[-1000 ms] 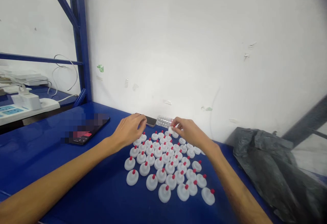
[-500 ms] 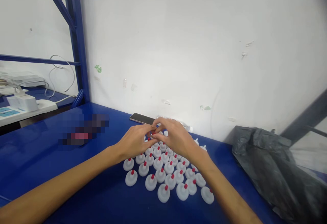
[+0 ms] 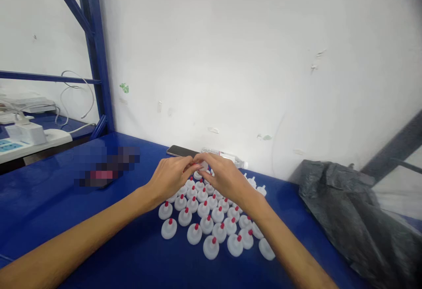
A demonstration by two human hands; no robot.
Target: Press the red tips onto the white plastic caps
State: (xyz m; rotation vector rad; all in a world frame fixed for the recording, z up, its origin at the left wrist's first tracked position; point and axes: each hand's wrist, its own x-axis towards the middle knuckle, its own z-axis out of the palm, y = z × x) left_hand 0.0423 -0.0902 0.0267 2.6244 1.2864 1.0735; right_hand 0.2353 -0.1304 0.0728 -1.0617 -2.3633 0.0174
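Observation:
At the back of a cluster of white nozzle caps [image 3: 211,248], my left hand [image 3: 169,175] and my right hand [image 3: 227,177] meet fingertip to fingertip. Between them is one white nozzle cap [image 3: 204,165], mostly covered by fingers. My right thumb and fingers curve around its white body. The left fingers are pinched at its side, where a bit of red shows. Most caps on the table are round white discs with a short red tip pointing up. A few at the right, such as a white cap [image 3: 261,190], have bare white spouts.
The caps stand on a blue table [image 3: 132,254] against a white wall. Behind my hands lie a phone [image 3: 181,150] and a clear plastic bottle [image 3: 239,161]. A black plastic bag [image 3: 349,218] is at the right, a blurred-out dark object [image 3: 108,170] at the left. A power strip [image 3: 56,137] sits far left.
Both hands stay together over the rear caps, and the fingers have shifted slightly around the held cap. More of its white body shows now. The view has moved a little.

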